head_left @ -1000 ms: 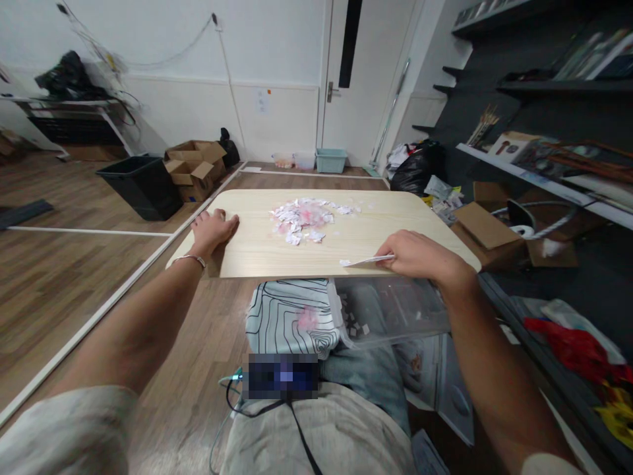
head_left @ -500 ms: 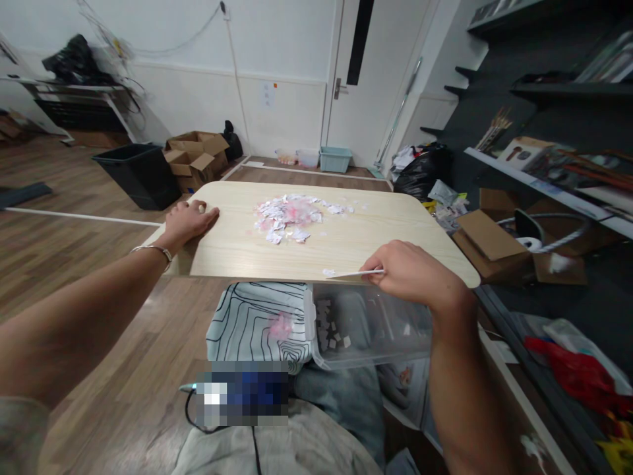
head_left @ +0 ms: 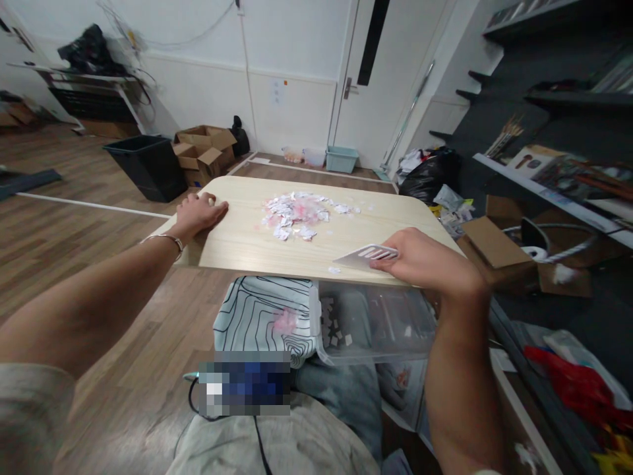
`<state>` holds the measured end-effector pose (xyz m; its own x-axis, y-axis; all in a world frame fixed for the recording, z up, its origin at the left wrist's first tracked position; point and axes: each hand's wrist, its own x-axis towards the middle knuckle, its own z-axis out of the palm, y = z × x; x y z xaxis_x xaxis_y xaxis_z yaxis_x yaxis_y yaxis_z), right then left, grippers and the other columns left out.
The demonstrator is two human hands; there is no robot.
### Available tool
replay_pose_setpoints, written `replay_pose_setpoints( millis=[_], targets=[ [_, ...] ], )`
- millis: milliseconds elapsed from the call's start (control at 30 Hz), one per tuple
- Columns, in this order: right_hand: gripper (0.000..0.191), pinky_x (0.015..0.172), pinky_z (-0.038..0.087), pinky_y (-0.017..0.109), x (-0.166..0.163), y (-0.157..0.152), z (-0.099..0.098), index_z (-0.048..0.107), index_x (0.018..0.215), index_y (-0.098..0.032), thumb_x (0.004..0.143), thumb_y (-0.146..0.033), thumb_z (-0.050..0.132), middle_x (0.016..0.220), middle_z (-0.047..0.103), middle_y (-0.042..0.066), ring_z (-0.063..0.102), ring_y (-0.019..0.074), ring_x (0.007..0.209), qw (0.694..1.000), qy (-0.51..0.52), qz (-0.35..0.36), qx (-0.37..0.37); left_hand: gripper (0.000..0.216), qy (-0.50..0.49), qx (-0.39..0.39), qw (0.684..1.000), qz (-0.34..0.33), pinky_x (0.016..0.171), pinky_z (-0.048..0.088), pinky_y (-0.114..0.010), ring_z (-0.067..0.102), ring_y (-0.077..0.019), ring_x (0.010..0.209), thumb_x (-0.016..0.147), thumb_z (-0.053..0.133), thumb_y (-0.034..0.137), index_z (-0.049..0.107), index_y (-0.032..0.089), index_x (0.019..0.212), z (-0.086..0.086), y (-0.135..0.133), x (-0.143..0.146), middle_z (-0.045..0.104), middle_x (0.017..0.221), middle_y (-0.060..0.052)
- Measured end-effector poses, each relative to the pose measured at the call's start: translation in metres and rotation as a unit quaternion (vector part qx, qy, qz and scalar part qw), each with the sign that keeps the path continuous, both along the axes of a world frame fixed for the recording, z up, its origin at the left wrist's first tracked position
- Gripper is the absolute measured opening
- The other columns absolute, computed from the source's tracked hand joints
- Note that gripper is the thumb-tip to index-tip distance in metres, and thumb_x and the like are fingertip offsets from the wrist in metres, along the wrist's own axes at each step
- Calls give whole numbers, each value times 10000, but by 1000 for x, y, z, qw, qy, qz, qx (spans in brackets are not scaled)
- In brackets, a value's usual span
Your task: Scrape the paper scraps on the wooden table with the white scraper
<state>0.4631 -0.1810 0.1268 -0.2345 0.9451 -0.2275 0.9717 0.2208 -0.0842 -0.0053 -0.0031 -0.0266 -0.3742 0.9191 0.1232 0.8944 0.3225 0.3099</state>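
A cluttered hobby or craft room is shown. Dark wall shelves are loaded with brushes and boxed supplies, while opened cardboard boxes, a black bin and stuffed black bags are left on wood-plank flooring around a low worktop.

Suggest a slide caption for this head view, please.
Right hand holds a slotted scraper at the table edge; left hand rests flat.

A thin white slotted plastic scraper lies tilted at the light wooden tabletop's near edge, beside one white paper scrap.
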Motion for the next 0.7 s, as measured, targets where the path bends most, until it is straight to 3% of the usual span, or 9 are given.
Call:
replay_pose_setpoints(
  millis=[167, 333, 467, 600, 700],
  targets=[
    [252, 681, 367, 347, -16, 11, -3, 798, 764, -170, 1008, -203, 745, 758, 785, 116, 685, 232, 758, 999, -35, 8, -29, 844, 29, -10, 999, -19, 1357, 476, -620, 623, -530, 1612, 1072, 435, 629, 722, 103, 1667, 0, 0, 5, 673, 1702, -354],
    [406, 661, 352, 331, -17, 18, -2, 605, 600, -228, 942, -169, 815, 708, 751, 88, 672, 222, 719, 999, -11, -10, -31, 905, 41, -5, 999, -34, 1314, 500, -639, 650, -555, 1587, 1068, 362, 661, 710, 82, 1670, -10, 3, 3, 668, 1696, -398],
    [453, 647, 334, 321, -14, 27, -2, 533, 577, -244, 900, -127, 829, 715, 721, 56, 635, 206, 710, 999, 6, -28, -32, 925, 26, 0, 999, -39, 1312, 487, -658, 642, -570, 1597, 1059, 347, 685, 733, 94, 1657, -21, 13, 0, 671, 1693, -407],
    [438, 654, 349, 315, -12, 31, -3, 537, 613, -248, 911, -157, 844, 735, 724, 43, 656, 218, 734, 999, 11, -39, -37, 922, 23, 6, 999, -38, 1318, 481, -651, 639, -563, 1601, 1062, 352, 681, 722, 103, 1678, -21, 12, 1, 670, 1701, -395],
    [451, 669, 369, 309, -8, 31, -2, 542, 608, -242, 942, -191, 840, 712, 702, 31, 634, 210, 728, 999, 9, -8, -51, 911, 21, 10, 999, -38, 1308, 485, -651, 643, -566, 1586, 1073, 364, 673, 723, 86, 1671, -18, 7, 2, 668, 1688, -408]
  ],
)
